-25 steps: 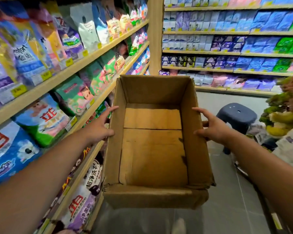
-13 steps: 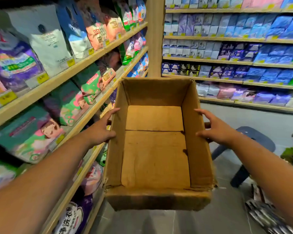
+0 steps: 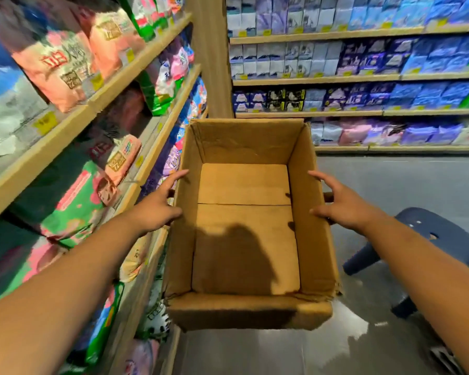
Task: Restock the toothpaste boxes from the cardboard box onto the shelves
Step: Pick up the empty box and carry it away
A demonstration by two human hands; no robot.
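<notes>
The brown cardboard box [image 3: 248,311] hangs in the air in front of me with its top open. Only its bare bottom shows inside, crossed by a shadow. My left hand [image 3: 155,208] presses flat against the outside of the left wall, index finger and thumb stretched along the rim. My right hand [image 3: 341,209] presses the right wall the same way, fingers spread. The box is carried between the two palms. No toothpaste boxes show in it. Wooden shelves [image 3: 73,123] run along my left.
The left shelves carry colourful detergent bags [image 3: 65,69] with yellow price tags. Across the aisle, more shelves [image 3: 363,113] hold blue, purple and pink packs. A dark blue plastic stool [image 3: 433,239] stands on the grey floor to the right of the box.
I have walked forward along the aisle with the box; the far shelves and the stool are nearer. Both hands keep their places on the box walls.
</notes>
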